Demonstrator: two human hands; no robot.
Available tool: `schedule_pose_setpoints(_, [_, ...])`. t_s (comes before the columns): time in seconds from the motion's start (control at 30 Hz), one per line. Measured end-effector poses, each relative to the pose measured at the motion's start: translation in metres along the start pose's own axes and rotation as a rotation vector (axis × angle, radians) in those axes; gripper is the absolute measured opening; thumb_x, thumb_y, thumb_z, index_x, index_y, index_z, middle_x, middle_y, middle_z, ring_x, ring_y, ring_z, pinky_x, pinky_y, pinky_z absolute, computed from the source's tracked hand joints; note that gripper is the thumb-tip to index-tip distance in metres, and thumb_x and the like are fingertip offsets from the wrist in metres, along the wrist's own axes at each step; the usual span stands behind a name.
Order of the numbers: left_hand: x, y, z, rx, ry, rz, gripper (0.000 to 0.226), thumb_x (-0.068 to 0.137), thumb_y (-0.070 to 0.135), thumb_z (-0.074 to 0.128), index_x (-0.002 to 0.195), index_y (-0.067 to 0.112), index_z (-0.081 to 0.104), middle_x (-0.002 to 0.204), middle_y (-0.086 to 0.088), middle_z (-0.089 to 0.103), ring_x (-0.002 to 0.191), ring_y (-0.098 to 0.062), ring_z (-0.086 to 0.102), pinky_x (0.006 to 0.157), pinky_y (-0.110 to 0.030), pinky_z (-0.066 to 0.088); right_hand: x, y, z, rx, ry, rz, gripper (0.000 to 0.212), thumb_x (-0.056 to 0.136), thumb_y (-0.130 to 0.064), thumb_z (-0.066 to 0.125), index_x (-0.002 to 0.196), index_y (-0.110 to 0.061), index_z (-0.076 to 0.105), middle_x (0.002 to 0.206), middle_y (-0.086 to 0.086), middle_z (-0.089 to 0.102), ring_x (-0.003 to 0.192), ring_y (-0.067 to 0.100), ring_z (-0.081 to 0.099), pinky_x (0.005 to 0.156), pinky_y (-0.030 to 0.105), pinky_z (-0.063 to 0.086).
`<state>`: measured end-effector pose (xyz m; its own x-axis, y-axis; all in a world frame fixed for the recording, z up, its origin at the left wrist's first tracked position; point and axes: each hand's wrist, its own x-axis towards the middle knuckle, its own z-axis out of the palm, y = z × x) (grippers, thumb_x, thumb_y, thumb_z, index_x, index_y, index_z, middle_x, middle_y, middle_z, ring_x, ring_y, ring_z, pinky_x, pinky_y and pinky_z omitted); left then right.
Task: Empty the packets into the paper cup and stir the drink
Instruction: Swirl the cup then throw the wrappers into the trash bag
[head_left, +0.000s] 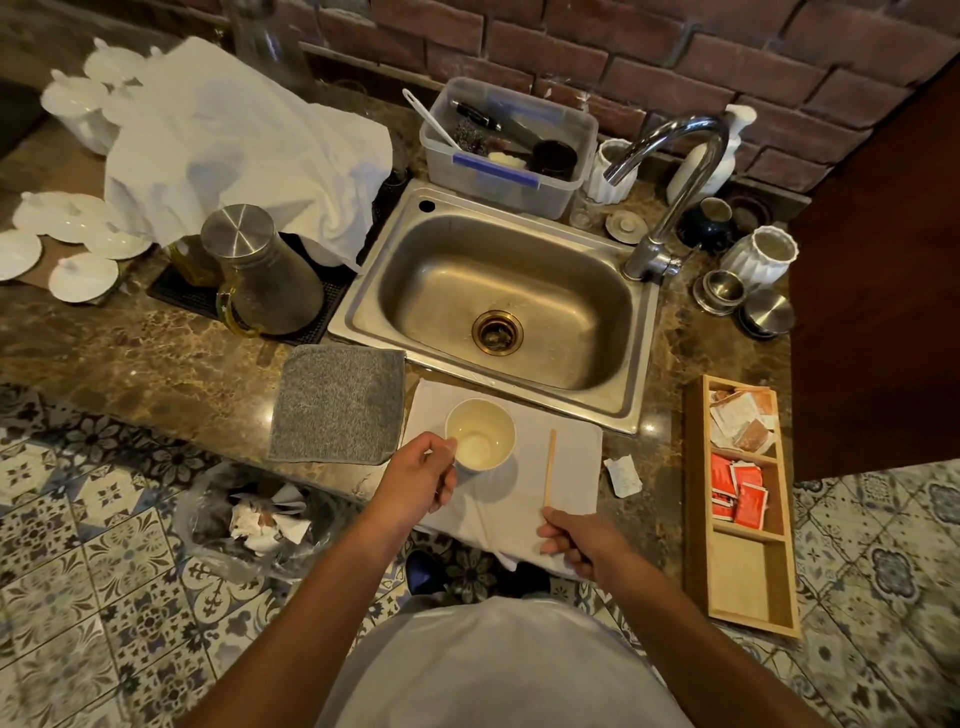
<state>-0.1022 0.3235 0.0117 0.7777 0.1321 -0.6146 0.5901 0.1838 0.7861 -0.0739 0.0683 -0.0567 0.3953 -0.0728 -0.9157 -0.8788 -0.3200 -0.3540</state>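
Observation:
A white paper cup (480, 434) stands on a pale cloth (566, 467) at the counter's front edge, its inside pale and almost bare. My left hand (421, 475) grips the cup's left side. A thin wooden stir stick (549, 467) lies on the cloth to the right of the cup; my right hand (576, 535) pinches its near end. A small white packet (623, 474) lies on the counter right of the cloth. A wooden tray (740, 571) on the right holds white and brown packets (740, 418) in its far compartment and red packets (740, 491) in the middle one.
A steel sink (498, 306) with a curved tap (675, 171) sits behind the cloth. A grey towel (337, 402) lies left of the cup. A steel-lidded jug (260, 270), white dishes, a plastic tub (506, 140) and jars crowd the counter. A bag of rubbish (249, 519) hangs below.

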Motion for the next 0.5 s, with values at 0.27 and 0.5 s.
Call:
schedule_pose_setpoints(0.27, [-0.002,-0.002,0.002,-0.03,0.038,-0.006,0.027,0.1,0.034,0.059,0.091,0.009,0.057,0.064,-0.004,0.058,0.053,-0.015,0.045,0.05,-0.026,0.034,-0.028,-0.045,-0.017,-0.346,0.054,-0.259,0.027,0.092,-0.027,0.071,0.087,-0.001,0.08,0.076,0.017,0.079,0.052,0.015,0.058,0.05,0.023,0.043])
schedule_pose_setpoints(0.5, [-0.005,-0.002,-0.005,-0.002,0.019,0.081,0.044,0.099,0.034,0.061,0.137,0.042,0.041,0.098,-0.007,0.076,0.065,-0.014,0.066,0.061,-0.033,0.05,-0.061,-0.09,0.003,-0.542,0.004,-0.698,0.057,0.082,-0.031,0.084,0.134,-0.033,0.06,0.115,-0.005,0.069,0.086,0.022,0.073,0.071,0.03,0.059])
